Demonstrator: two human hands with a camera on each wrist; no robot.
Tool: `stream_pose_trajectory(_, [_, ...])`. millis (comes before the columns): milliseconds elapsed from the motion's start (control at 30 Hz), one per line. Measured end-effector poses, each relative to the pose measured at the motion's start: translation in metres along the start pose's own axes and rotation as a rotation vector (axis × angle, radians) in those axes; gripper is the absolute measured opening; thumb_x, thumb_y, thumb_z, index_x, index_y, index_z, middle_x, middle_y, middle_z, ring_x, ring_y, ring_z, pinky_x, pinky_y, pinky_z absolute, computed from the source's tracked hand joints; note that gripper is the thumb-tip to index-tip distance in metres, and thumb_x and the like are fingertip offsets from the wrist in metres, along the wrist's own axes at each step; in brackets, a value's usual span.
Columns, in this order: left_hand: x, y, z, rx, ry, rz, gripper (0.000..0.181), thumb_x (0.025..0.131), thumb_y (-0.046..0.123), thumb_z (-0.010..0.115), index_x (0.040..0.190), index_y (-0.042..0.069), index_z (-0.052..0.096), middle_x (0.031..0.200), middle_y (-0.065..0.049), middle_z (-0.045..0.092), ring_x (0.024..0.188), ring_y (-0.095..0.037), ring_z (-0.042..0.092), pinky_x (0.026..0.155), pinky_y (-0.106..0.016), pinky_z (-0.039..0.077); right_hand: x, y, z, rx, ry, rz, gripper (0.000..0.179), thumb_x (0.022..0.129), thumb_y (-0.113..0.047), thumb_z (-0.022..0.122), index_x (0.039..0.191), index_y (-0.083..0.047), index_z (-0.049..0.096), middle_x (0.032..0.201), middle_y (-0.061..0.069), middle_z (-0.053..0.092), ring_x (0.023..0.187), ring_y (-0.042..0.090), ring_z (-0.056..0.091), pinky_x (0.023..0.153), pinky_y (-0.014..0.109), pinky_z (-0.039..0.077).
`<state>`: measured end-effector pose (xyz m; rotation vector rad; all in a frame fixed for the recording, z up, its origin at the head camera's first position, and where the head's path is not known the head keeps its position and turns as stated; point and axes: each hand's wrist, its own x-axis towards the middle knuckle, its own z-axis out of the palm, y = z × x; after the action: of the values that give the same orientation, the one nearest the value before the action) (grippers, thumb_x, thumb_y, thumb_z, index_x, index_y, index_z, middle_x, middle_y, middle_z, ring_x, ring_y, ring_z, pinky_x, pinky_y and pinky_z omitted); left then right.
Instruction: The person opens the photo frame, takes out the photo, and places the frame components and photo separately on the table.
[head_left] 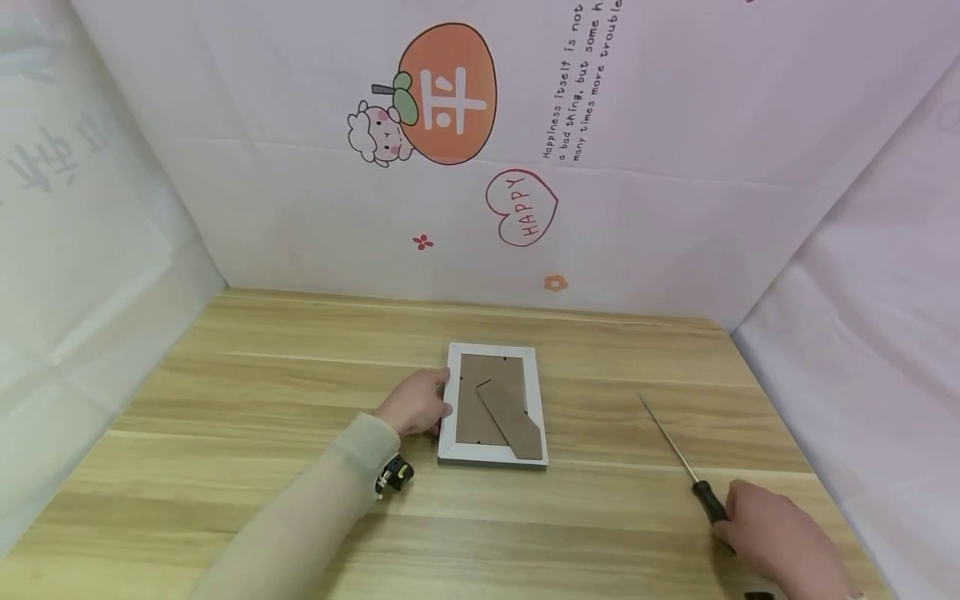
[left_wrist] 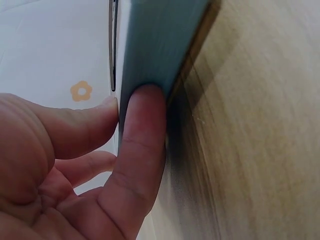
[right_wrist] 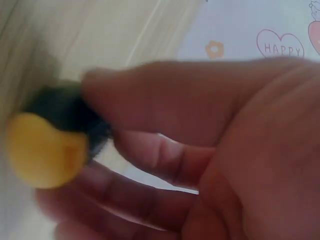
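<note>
A white picture frame (head_left: 491,452) lies back side up on the wooden table, its brown backing board (head_left: 471,412) and slanted stand leg (head_left: 517,425) showing. At its left edge my left hand (head_left: 416,404) grips the frame; in the left wrist view the thumb touches the upper edge and a finger presses the side (left_wrist: 160,45). To the right, my right hand (head_left: 776,529) holds a screwdriver (head_left: 707,498) by its black handle, with the long metal shaft pointing away towards the back. The handle's yellow end (right_wrist: 45,152) appears blurred in the right wrist view.
The wooden table (head_left: 600,533) reaches back to a printed white cloth wall (head_left: 300,208). More cloth hangs along the left side (head_left: 90,275) and the right side (head_left: 877,275). A small black device (head_left: 395,475) sits at my left wrist.
</note>
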<state>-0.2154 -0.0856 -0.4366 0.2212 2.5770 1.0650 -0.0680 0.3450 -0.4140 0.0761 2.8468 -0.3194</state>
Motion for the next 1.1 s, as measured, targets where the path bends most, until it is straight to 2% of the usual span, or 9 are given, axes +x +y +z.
stream_pose_trajectory(200, [0.001,-0.002,0.002,-0.008,0.009,-0.021,0.069,0.093,0.000,0.065,0.154,0.002,0.032,0.151,-0.024,0.038,0.057,-0.019,0.064,0.056,-0.028,0.054,0.018,-0.006,-0.004,0.010,0.031,0.004,0.053,0.092,-0.036,0.067,0.109,0.013,0.054,0.083,0.011,0.065,0.072,0.025,0.061,0.062,0.050,0.050])
stream_pose_trajectory(433, [0.000,-0.002,0.003,-0.045,0.004,-0.025,0.070,0.093,0.000,0.066,0.154,0.003,0.032,0.149,-0.026,0.041,0.058,-0.020,0.064,0.056,-0.029,0.054,0.031,-0.001,0.005,0.054,-0.005,0.018,0.027,0.092,-0.029,0.065,0.078,-0.008,0.056,0.064,0.001,0.050,0.059,0.019,0.048,0.053,0.036,0.039])
stream_pose_trajectory(567, [0.000,-0.002,0.002,-0.051,0.007,-0.028,0.070,0.092,0.000,0.066,0.154,0.004,0.033,0.150,-0.025,0.040,0.058,-0.020,0.064,0.057,-0.028,0.055,0.043,0.014,0.000,0.230,0.040,0.035,0.031,0.095,-0.035,0.064,0.093,-0.004,0.063,0.073,0.001,0.058,0.066,0.019,0.051,0.057,0.033,0.040])
stream_pose_trajectory(733, [0.000,-0.003,0.001,-0.073,0.008,-0.024,0.069,0.092,-0.002,0.066,0.153,0.003,0.034,0.151,-0.024,0.039,0.058,-0.020,0.064,0.058,-0.028,0.056,0.058,0.034,-0.011,0.794,0.137,0.132,0.057,0.102,-0.035,0.059,0.130,0.013,0.047,0.094,0.004,0.071,0.082,0.015,0.068,0.072,0.030,0.057])
stream_pose_trajectory(833, [0.000,-0.003,0.000,-0.091,0.007,-0.014,0.068,0.091,-0.003,0.065,0.153,0.002,0.035,0.150,-0.024,0.040,0.058,-0.020,0.064,0.057,-0.027,0.056,0.065,0.043,-0.013,1.278,0.193,0.110,0.044,0.101,-0.028,0.061,0.128,0.005,0.048,0.096,0.001,0.072,0.087,0.013,0.070,0.081,0.029,0.057])
stream_pose_trajectory(900, [0.000,-0.002,0.000,-0.092,0.005,-0.005,0.068,0.091,-0.004,0.065,0.152,0.000,0.035,0.150,-0.024,0.040,0.058,-0.020,0.064,0.057,-0.027,0.057,0.067,0.050,-0.013,1.691,0.162,0.005,0.029,0.103,-0.022,0.056,0.122,0.000,0.051,0.099,0.005,0.071,0.094,0.019,0.070,0.093,0.028,0.052])
stream_pose_trajectory(967, [0.000,-0.002,0.000,-0.086,0.005,-0.006,0.068,0.092,-0.004,0.065,0.152,0.000,0.035,0.151,-0.024,0.039,0.058,-0.019,0.064,0.056,-0.027,0.056,0.070,0.054,-0.013,2.052,0.125,-0.009,0.015,0.103,-0.014,0.054,0.116,-0.008,0.050,0.101,0.013,0.070,0.097,0.026,0.070,0.099,0.032,0.048])
stream_pose_trajectory(1067, [0.000,-0.002,0.000,-0.076,0.005,-0.006,0.068,0.092,-0.003,0.065,0.152,0.000,0.035,0.152,-0.024,0.037,0.058,-0.019,0.063,0.057,-0.027,0.056,0.074,0.061,-0.016,2.391,0.062,0.065,0.021,0.106,-0.017,0.049,0.126,-0.017,0.043,0.104,0.023,0.066,0.104,0.035,0.066,0.106,0.035,0.041])
stream_pose_trajectory(1100, [0.000,-0.002,0.001,-0.077,0.004,-0.006,0.068,0.092,-0.003,0.065,0.152,0.000,0.035,0.152,-0.024,0.037,0.058,-0.019,0.064,0.057,-0.027,0.056,0.077,0.062,-0.018,2.402,0.092,0.136,0.027,0.105,-0.018,0.051,0.129,-0.022,0.040,0.102,0.023,0.066,0.104,0.034,0.066,0.104,0.036,0.044])
